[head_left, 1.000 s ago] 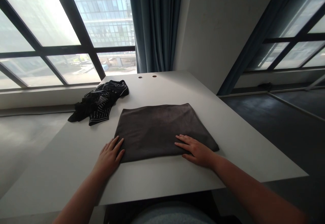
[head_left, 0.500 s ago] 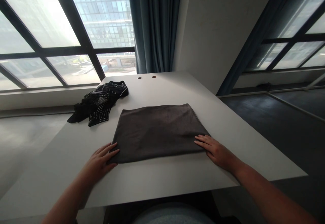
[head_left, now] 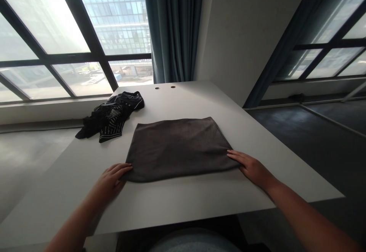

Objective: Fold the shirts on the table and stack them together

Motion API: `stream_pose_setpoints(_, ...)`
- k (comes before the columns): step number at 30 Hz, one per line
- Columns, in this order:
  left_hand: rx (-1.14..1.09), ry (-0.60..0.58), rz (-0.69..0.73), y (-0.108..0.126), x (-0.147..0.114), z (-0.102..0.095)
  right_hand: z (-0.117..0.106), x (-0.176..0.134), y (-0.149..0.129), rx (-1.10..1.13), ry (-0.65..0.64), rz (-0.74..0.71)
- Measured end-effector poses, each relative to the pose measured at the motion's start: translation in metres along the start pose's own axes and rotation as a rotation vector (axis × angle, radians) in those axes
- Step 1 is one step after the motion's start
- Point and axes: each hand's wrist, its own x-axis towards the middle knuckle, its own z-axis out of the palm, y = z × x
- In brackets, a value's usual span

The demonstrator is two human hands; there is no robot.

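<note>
Just shifted outward over the dark cloth (head_left: 180,149), from spread on its top to its two near corners: left hand (head_left: 110,179) with fingers drawn together over the left edge, right hand (head_left: 254,170) with fingers over the right edge. Thumbs mostly hidden; impossible to tell whether pinched on the cloth or merely resting. In effect, by judgement, both near corners now within grasp at once rather than pressed from above. Spread fairly flat between the hands, near the near edge of the tabletop (head_left: 185,202), with the near-left corner now rounded. Farther off, towards the tabletop's left edge, a crumpled black garment (head_left: 114,114), apart from the cloth and probably not in its way. By the far edge, two holes (head_left: 157,88); beyond, a blue curtain (head_left: 174,31).
</note>
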Motion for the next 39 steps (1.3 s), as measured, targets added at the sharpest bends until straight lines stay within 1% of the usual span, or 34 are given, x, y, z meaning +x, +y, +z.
stream_pose_setpoints(6,-0.131,-0.006,-0.027,-0.009,0.007,-0.002,-0.008,0.006,-0.004,0.115,0.037,0.044)
stream_pose_setpoints(8,-0.192,-0.003,-0.041,-0.010,0.011,-0.006,-0.013,0.008,-0.005,0.190,0.052,0.095)
stream_pose_setpoints(12,-0.320,0.030,-0.107,-0.011,0.019,-0.018,-0.020,0.013,-0.001,0.361,0.074,0.261)
stream_pose_setpoints(15,-0.398,0.070,-0.203,-0.010,0.026,-0.028,-0.024,0.022,0.002,0.453,0.156,0.351)
stream_pose_setpoints(18,-0.430,0.118,-0.292,-0.007,0.035,-0.038,-0.027,0.038,0.002,0.530,0.283,0.371)
stream_pose_setpoints(21,-0.465,0.194,-0.332,-0.007,0.048,-0.044,-0.027,0.054,-0.001,0.579,0.406,0.382)
stream_pose_setpoints(24,-0.502,0.290,-0.368,-0.009,0.061,-0.045,-0.022,0.069,-0.001,0.584,0.516,0.416)
stream_pose_setpoints(27,-0.471,0.393,-0.413,-0.011,0.074,-0.044,-0.017,0.083,0.001,0.608,0.615,0.434)
stream_pose_setpoints(30,-0.426,0.503,-0.456,-0.008,0.088,-0.046,-0.017,0.100,0.000,0.586,0.706,0.410)
stream_pose_setpoints(32,-0.404,0.572,-0.464,-0.003,0.097,-0.051,-0.022,0.112,-0.007,0.507,0.755,0.410)
stream_pose_setpoints(35,-0.374,0.680,-0.461,0.007,0.112,-0.061,-0.034,0.130,-0.023,0.325,0.852,0.441)
stream_pose_setpoints(39,-0.302,0.828,-0.448,0.017,0.128,-0.084,-0.059,0.147,-0.048,0.174,1.007,0.420)
